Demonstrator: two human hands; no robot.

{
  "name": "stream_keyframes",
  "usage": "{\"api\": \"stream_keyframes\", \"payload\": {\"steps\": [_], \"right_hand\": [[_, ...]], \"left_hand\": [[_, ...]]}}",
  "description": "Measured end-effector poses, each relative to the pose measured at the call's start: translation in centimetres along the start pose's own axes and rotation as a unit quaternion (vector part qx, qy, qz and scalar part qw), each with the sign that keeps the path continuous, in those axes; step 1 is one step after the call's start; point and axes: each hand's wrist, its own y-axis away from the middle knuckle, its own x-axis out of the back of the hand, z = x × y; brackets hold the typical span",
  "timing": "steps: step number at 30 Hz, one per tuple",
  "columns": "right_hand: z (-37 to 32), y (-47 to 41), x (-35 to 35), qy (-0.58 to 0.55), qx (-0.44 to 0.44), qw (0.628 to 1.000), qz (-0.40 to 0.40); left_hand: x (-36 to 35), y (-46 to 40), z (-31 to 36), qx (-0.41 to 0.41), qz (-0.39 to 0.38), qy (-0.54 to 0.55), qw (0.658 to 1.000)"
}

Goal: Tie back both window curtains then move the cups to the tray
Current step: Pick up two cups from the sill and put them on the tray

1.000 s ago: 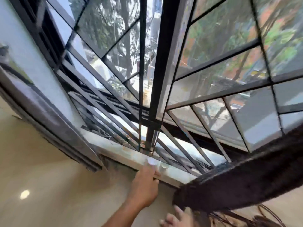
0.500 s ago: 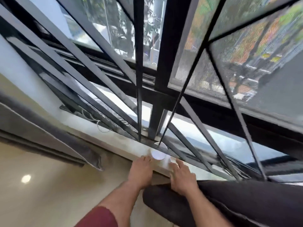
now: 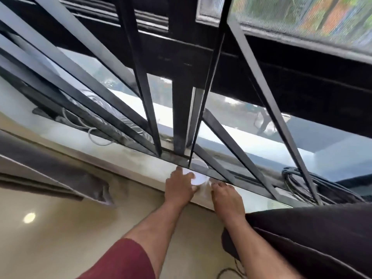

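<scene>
Two small cups stand on the pale windowsill (image 3: 128,156), at the foot of the black window bars. The white cup (image 3: 199,178) shows its round mouth, and my left hand (image 3: 180,187) curls around its left side with the thumb over the rim. A second, paler cup (image 3: 206,189) sits blurred between my hands. My right hand (image 3: 225,195) reaches it with its fingertips; whether it grips is unclear. A dark curtain (image 3: 60,174) hangs bunched at the left, and another dark curtain (image 3: 314,236) lies across the lower right. No tray is in view.
Black metal bars (image 3: 179,109) rise straight from the sill right behind the cups. A white cable (image 3: 94,135) loops on the sill at left, and a black cable coil (image 3: 302,180) lies at right. Beige floor (image 3: 60,238) is below, with a cable (image 3: 227,272) on it.
My view has tipped down toward the sill. My right hand came up from below the curtain to the cups. My left hand closed further around the white cup.
</scene>
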Motion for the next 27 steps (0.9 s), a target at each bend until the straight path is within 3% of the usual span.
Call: {"api": "stream_keyframes", "payload": {"steps": [6,12,16,20,24,27], "right_hand": [[-0.3,2.1,0.5,0.06,-0.005,0.998,-0.036],[-1.8,11.4,8.3,-0.082,0.065,0.993,0.047],[-5.0,18.0,19.0,-0.127,0.131,0.975,0.124],[-9.9,23.7,32.6,-0.189,0.176,0.945,0.2],[-15.0,29.8,45.3,-0.244,0.211,0.926,0.197],[-18.2,32.4,52.2,-0.236,0.233,0.915,0.228]], "left_hand": [[-1.0,2.9,-0.2,0.044,0.015,0.175,0.983],[6.2,14.2,0.1,0.067,0.041,0.332,0.94],[15.9,24.1,0.6,0.03,0.085,0.366,0.926],[28.1,33.7,2.9,-0.005,0.062,0.311,0.948],[38.3,41.9,3.7,-0.045,0.21,0.327,0.921],[45.7,46.3,5.0,-0.06,0.27,0.327,0.904]]}}
